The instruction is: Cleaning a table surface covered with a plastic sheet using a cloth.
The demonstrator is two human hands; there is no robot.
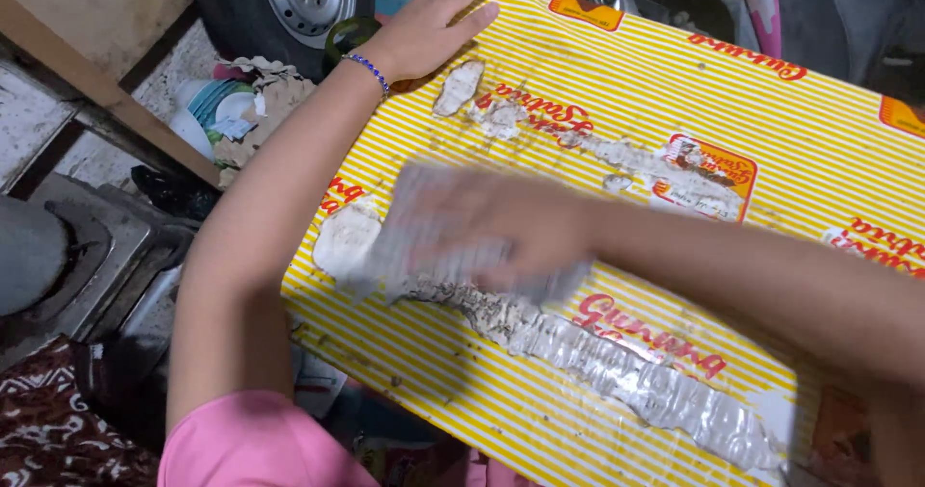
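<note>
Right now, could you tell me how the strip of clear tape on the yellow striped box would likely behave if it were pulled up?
The clear tape looks thin and wrinkled, so it would probably be floppy and curl. White torn patches beside it suggest it grips hard and may rip the surface of the yellow striped box. The blurred right hand lies on its end; the left hand steadies the box.

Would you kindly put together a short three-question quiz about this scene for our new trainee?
1. True or false: the left hand rests flat on the far corner of the yellow striped box.
2. What runs along the box under the blurred right hand? A) a rope B) a strip of clear tape C) a zip
3. What does the person wear on the left wrist?

Key
1. True.
2. B; the tape is crinkled and the printed paper around it is torn.
3. A blue beaded bracelet.
</note>
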